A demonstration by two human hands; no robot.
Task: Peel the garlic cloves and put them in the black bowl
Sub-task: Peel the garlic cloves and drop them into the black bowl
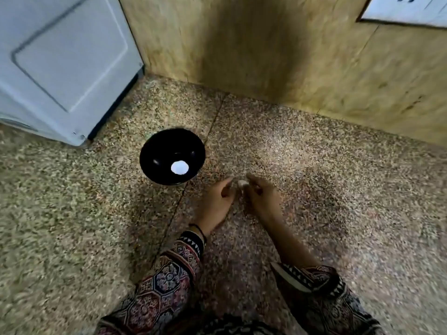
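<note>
On the speckled stone floor (314, 165), a glossy round black bowl (154, 146) holds one pale peeled clove (179, 167); just right, the left hand (215, 201) and right hand (262, 197) curl together, fingertips pinching a small blurred garlic clove (242, 183).

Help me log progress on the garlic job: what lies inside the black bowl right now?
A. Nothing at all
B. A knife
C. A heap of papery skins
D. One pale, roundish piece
D: a single pale piece rests near the bottom of the black bowl, while another small pale piece sits between the fingertips of the left hand and right hand.
</note>
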